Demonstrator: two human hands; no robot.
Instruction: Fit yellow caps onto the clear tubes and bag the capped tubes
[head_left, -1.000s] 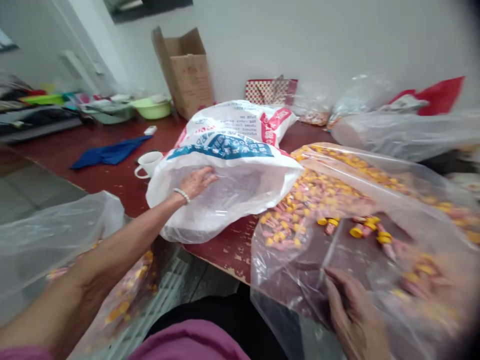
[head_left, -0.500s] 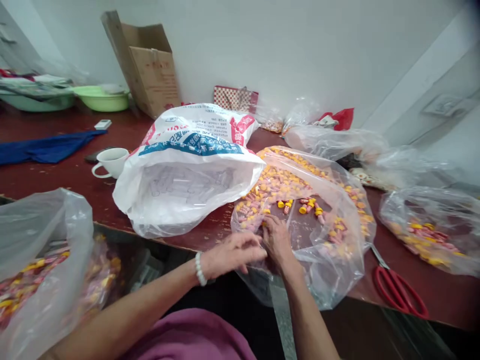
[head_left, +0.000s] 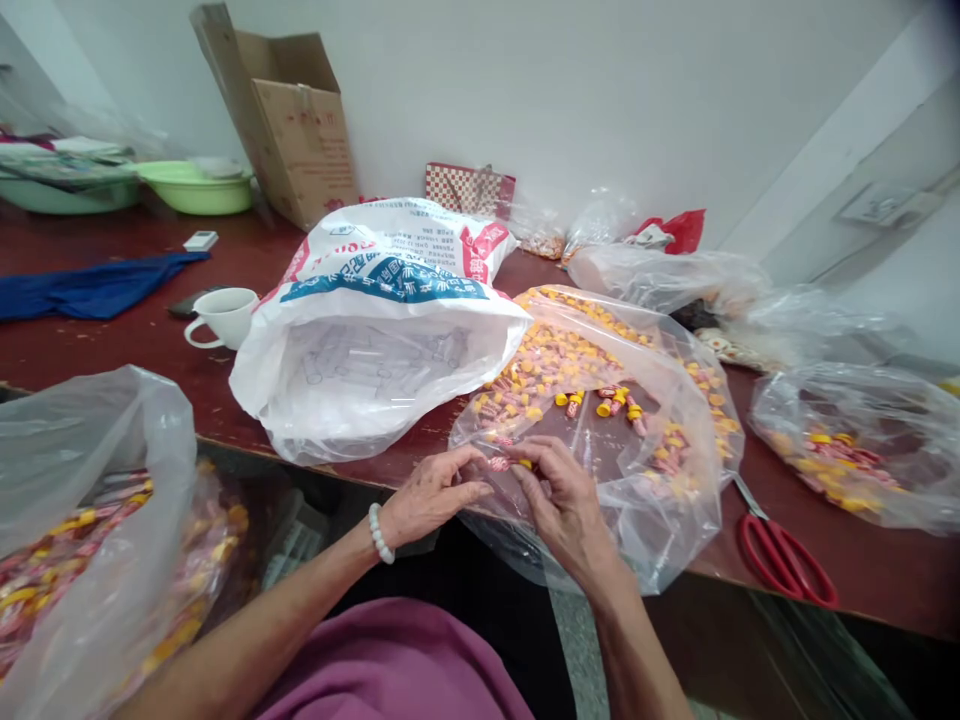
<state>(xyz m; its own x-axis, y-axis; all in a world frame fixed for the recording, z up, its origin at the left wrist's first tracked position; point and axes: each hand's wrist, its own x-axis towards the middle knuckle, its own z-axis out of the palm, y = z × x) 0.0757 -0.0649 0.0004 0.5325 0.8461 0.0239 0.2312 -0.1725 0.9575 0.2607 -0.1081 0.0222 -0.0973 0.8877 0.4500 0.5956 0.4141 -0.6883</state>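
Note:
Between thumb and fingertips, my right hand [head_left: 562, 490] pinches a small yellow-capped tube [head_left: 499, 464] with a red-and-white patterned body, its patterned end pointing left. Close to that end is my left hand [head_left: 435, 490], thumb and forefinger apart, a beaded bracelet at its wrist. Both hands are over the near edge of a clear plastic bag [head_left: 600, 465]. Many similar yellow-capped pieces [head_left: 562, 350] lie in this bag, several of them loose in its opening. Left of it, a white printed sack [head_left: 390, 425] gapes toward me, with clear tubes [head_left: 360, 365] inside.
Red-handled scissors [head_left: 784, 560] rest at the table's right front edge. Another bag of capped pieces [head_left: 862, 470] is at far right, and a large one [head_left: 75, 540] at lower left. A white mug [head_left: 229, 318] stands beside the sack; a cardboard box [head_left: 307, 150] is behind.
My right hand has drawn back from the pieces in the bag and now shows a yellow-capped tube in its fingers. My left hand has shifted slightly left, fingers turned toward the tube.

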